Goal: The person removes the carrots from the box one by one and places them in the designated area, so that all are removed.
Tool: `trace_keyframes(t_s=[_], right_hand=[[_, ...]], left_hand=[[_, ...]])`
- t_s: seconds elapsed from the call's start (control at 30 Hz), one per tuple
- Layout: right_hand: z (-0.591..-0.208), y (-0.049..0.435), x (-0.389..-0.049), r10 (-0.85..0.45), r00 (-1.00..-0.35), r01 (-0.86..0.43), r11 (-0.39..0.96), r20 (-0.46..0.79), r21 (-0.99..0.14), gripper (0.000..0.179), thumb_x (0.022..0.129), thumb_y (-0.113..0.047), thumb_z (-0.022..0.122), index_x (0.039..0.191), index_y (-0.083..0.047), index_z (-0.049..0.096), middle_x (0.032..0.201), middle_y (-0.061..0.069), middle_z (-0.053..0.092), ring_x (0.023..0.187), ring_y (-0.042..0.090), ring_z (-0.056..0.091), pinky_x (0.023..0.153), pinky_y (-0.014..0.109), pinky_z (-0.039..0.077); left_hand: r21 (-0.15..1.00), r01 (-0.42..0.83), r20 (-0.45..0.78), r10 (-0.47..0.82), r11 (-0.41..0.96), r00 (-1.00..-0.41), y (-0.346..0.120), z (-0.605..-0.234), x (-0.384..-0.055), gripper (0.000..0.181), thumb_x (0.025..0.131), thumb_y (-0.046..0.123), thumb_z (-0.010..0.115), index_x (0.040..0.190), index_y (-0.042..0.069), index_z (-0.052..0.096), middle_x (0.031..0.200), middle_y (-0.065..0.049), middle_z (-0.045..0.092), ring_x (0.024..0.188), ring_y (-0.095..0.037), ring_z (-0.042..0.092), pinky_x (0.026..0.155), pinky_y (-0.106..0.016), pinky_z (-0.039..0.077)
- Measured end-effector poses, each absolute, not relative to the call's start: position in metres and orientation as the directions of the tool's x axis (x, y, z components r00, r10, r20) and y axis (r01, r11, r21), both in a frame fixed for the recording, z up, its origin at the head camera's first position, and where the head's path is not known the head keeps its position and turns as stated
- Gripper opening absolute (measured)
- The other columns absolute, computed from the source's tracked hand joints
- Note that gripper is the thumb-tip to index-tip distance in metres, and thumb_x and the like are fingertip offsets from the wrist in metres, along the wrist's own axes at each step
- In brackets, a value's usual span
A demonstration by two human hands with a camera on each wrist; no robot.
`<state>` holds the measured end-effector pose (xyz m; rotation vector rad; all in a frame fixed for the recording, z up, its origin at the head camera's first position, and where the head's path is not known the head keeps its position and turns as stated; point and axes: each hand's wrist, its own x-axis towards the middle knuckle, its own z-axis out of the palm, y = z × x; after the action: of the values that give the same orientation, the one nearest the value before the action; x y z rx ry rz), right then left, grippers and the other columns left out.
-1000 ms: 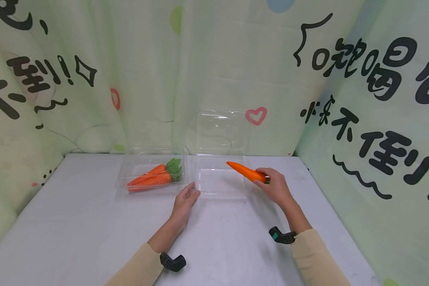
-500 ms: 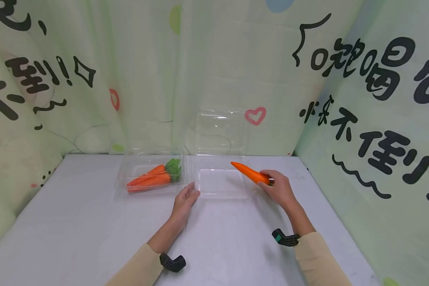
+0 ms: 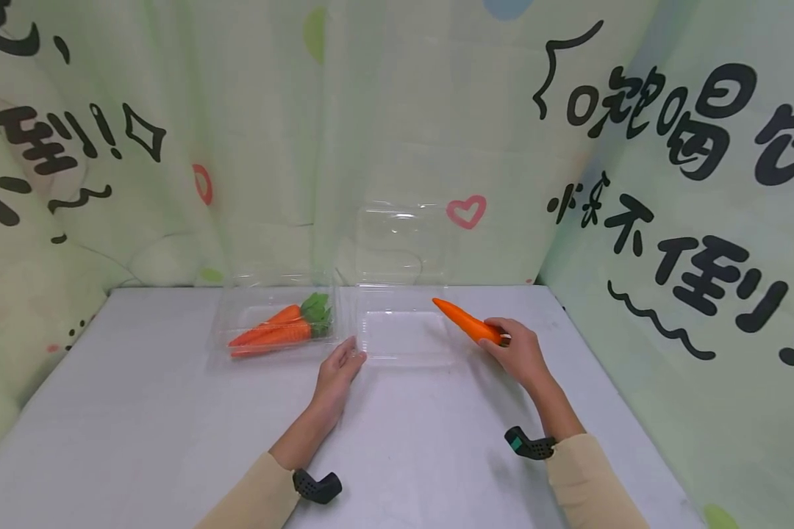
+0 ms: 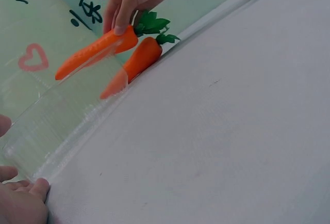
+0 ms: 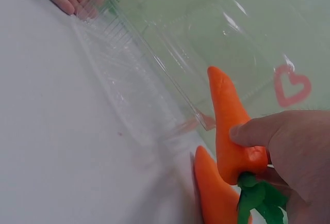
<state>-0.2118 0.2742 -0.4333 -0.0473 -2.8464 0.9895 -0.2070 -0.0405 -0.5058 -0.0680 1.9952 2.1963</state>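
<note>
My right hand [image 3: 516,351] pinches an orange carrot [image 3: 466,322] with a green leafy top near its stem end. The carrot is tilted, its tip pointing left over the right side of an open clear plastic container [image 3: 403,361]. Beneath the held carrot, a second carrot [image 5: 216,193] lies on the table just outside the container, hidden by my hand in the head view. My left hand [image 3: 337,376] holds the container's near left corner, the thumb at the front and the fingers along the side. The container's lid [image 3: 403,242] stands raised at the back.
Left of the open container, a second clear plastic container [image 3: 221,345] has carrots [image 3: 271,336] with green tops inside. Behind the white table [image 3: 172,433] hangs a pale green printed curtain [image 3: 265,132], close to the raised lid.
My right hand has moved slightly to the right with the carrot. My left hand stays at the container's corner. The head view has shifted a little.
</note>
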Motion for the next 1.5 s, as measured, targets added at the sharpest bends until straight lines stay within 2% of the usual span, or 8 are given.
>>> trace_keyframes(t_s=[0.8, 1.03, 1.5], right_hand=[[-0.438, 0.288, -0.200, 0.102, -0.987, 0.006, 0.786, 0.121, -0.618, 0.044, 0.089, -0.014, 0.069, 0.131, -0.004, 0.057, 0.128, 0.018, 0.058, 0.114, 0.033, 0.054, 0.098, 0.048, 0.052], [-0.438, 0.292, -0.197, 0.106, -0.987, 0.012, 0.786, 0.116, -0.618, 0.044, 0.089, -0.014, 0.069, 0.131, -0.003, 0.057, 0.128, 0.019, 0.058, 0.115, 0.033, 0.054, 0.099, 0.048, 0.051], [-0.442, 0.300, -0.191, 0.124, -0.984, 0.020, 0.794, 0.128, -0.608, 0.043, 0.089, -0.014, 0.069, 0.129, -0.002, 0.058, 0.127, 0.020, 0.059, 0.113, 0.033, 0.054, 0.098, 0.048, 0.051]], left_hand=[[0.983, -0.157, -0.149, 0.089, -0.097, -0.985, -0.041, -0.503, -0.205, 0.060, 0.096, 0.029, 0.057, 0.150, 0.012, 0.035, 0.158, -0.008, 0.031, 0.147, -0.029, 0.026, 0.119, -0.044, 0.027], [0.984, -0.148, -0.137, 0.106, -0.098, -0.985, -0.042, -0.503, -0.204, 0.062, 0.097, 0.031, 0.056, 0.151, 0.012, 0.031, 0.159, -0.008, 0.028, 0.149, -0.029, 0.022, 0.121, -0.044, 0.024], [0.982, -0.163, -0.152, 0.115, -0.094, -0.982, -0.039, -0.503, -0.204, 0.061, 0.097, 0.030, 0.055, 0.151, 0.011, 0.032, 0.160, -0.008, 0.028, 0.149, -0.030, 0.022, 0.120, -0.045, 0.025]])
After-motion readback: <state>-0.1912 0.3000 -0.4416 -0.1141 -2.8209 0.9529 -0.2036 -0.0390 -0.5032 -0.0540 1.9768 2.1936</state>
